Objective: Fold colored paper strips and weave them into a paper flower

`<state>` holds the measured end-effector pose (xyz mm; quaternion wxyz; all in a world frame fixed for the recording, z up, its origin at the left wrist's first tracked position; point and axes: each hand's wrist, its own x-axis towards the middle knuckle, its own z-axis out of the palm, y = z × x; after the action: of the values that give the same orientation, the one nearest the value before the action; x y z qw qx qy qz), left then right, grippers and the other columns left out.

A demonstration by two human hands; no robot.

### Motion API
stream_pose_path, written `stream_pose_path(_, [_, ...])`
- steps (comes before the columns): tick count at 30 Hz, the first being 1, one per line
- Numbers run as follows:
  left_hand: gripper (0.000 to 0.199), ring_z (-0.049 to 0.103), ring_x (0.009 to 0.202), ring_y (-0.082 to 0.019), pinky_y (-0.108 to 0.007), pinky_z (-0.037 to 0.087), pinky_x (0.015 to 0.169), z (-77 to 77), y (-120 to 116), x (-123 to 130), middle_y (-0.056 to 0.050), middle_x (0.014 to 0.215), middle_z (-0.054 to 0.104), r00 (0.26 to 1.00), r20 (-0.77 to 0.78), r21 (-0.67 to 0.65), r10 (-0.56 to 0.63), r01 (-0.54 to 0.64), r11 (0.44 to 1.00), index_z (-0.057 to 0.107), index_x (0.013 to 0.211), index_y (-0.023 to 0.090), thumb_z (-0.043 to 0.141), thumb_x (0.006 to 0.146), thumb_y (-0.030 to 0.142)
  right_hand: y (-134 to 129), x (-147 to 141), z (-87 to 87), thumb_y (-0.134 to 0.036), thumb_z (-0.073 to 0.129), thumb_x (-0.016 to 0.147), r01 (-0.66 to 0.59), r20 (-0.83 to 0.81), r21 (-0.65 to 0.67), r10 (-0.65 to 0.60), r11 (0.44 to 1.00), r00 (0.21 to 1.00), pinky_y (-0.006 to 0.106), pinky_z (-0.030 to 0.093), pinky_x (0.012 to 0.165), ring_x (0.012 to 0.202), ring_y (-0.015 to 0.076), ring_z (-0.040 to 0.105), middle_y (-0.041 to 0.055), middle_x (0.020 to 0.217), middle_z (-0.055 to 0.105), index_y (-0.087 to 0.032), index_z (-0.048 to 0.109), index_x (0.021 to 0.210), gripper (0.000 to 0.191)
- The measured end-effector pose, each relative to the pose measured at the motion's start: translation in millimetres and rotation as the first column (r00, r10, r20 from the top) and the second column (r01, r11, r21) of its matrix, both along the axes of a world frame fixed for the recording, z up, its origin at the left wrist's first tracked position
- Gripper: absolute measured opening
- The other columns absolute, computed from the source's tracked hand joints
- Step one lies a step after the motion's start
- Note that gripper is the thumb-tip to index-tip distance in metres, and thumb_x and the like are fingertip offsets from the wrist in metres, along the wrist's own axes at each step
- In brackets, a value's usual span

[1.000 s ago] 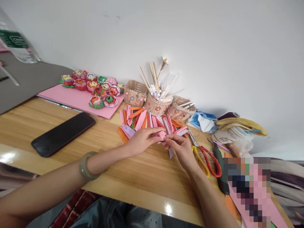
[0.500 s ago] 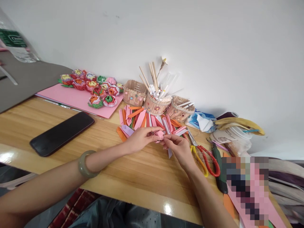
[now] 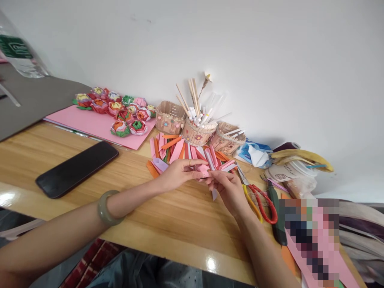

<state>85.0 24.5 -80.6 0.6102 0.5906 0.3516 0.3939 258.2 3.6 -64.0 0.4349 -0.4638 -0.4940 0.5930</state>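
A small folded piece of pink paper [image 3: 203, 169] is held between both hands, above the wooden table. My left hand [image 3: 180, 174] pinches it from the left, thumb in front and fingers behind. My right hand [image 3: 228, 187] grips its right side with thumb and fingertips; the fingers hide part of it. Just behind the hands lies a heap of folded paper strips [image 3: 177, 151] in pink, orange, white and purple. Finished-looking folded paper flowers [image 3: 119, 127] in many colours sit on a pink sheet [image 3: 87, 122] at the back left.
A black phone [image 3: 77, 169] lies left of my hands. Scissors [image 3: 264, 204] with red and yellow handles and a green-handled tool [image 3: 277, 216] lie at the right. Decorated baskets [image 3: 196, 134] stand by the wall. A banana peel [image 3: 303, 156] tops a white cup [image 3: 289, 171].
My right hand has shifted slightly, its thumb and fingers now gripping closer over the right side of the pink paper. The left hand stays nearly still.
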Motion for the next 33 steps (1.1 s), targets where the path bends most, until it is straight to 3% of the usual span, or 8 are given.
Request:
stream_pose_path(2, [0.042,0.061,0.095,-0.019,-0.032,0.047,0.086,1.3,1,0,-0.007,0.105,0.066,1.000,0.024,-0.010,-0.020,0.020,1.000,0.058,0.111,0.015,0.063,0.071,0.027,2,1,0.8,-0.032,0.070,0.066,-0.035,-0.078,-0.065,0.030,0.997,0.996,0.020,0.041,0.047,0.047,0.0074,0.052,0.0020,0.061,0.065,-0.016,0.071,0.070,0.016])
stream_pose_path(6, [0.041,0.062,0.091,-0.018,-0.034,0.046,0.086,1.8,3,-1,-0.006,0.101,0.068,0.999,0.031,-0.032,-0.023,0.024,0.999,0.059,0.109,0.014,0.063,0.070,0.025,4,2,-0.8,-0.030,0.074,0.061,-0.049,-0.084,-0.123,0.039,0.991,0.996,0.019,0.040,0.044,0.045,0.0061,0.050,0.0013,0.059,0.066,-0.017,0.072,0.071,0.017])
stream_pose_path(11, [0.041,0.062,0.091,-0.018,-0.033,0.047,0.086,0.9,2,0,-0.007,0.102,0.067,1.000,0.026,-0.036,-0.001,0.002,0.999,0.060,0.108,0.014,0.064,0.070,0.026,3,0,-2.9,-0.033,0.073,0.062,-0.028,-0.004,-0.063,0.027,0.998,1.000,0.019,0.040,0.046,0.046,0.0060,0.049,0.0005,0.061,0.065,-0.016,0.071,0.073,0.020])
stream_pose_path(17, [0.043,0.062,0.092,-0.020,-0.033,0.047,0.086,-1.7,-3,0,-0.007,0.104,0.067,0.995,-0.086,0.029,0.051,-0.049,0.998,0.060,0.110,0.016,0.064,0.069,0.030,-1,-5,-2.2,-0.035,0.071,0.065,-0.031,0.145,0.068,0.021,0.997,0.989,0.018,0.039,0.048,0.049,0.0062,0.049,-0.0027,0.060,0.059,-0.016,0.065,0.067,0.019])
stream_pose_path(24, [0.044,0.064,0.090,-0.019,-0.034,0.048,0.085,0.4,1,-3,-0.006,0.106,0.066,0.997,-0.071,0.009,0.021,-0.021,1.000,0.060,0.110,0.017,0.065,0.068,0.030,2,2,4.2,-0.038,0.069,0.067,-0.149,0.112,0.033,0.144,0.988,0.983,0.020,0.043,0.051,0.052,0.0076,0.054,0.0002,0.066,0.064,-0.017,0.069,0.075,0.023])
stream_pose_path(33, [0.043,0.063,0.092,-0.019,-0.033,0.048,0.085,1.8,0,-1,-0.005,0.100,0.069,0.998,-0.065,-0.017,0.010,-0.011,1.000,0.060,0.110,0.016,0.065,0.068,0.026,4,5,-2.2,-0.033,0.072,0.066,-0.118,0.075,-0.003,0.118,0.993,0.990,0.018,0.045,0.047,0.048,0.0080,0.058,0.0021,0.063,0.068,-0.016,0.070,0.069,0.018])
